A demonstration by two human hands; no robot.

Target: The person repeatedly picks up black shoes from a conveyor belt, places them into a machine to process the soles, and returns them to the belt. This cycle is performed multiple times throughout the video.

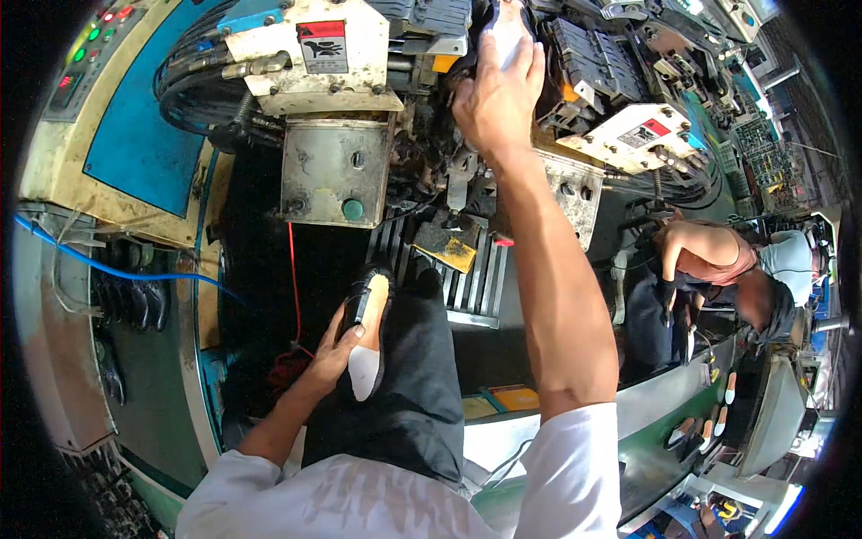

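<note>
Low over my lap, my left hand (332,357) grips a black shoe upper on its last (381,296), with its tan and white insole facing up. The thumb lies across the insole, while the other fingers are mostly hidden beneath the shoe. My right arm reaches far forward into the machine (314,58). There my right hand (498,103) is on a second shoe (509,25), fingers laid along its white underside and thumb at its left side. That shoe sits between the machine's two dark plated clamp blocks, its far end cut off by the top edge.
Lit buttons mark a control panel (85,58) at the far left. A worn yellow-black foot pedal (446,249) lies below the machine. At right a co-worker (714,256) bends forward near several shoes (708,431) on a green surface. Dark shoes (135,301) stand on a left shelf.
</note>
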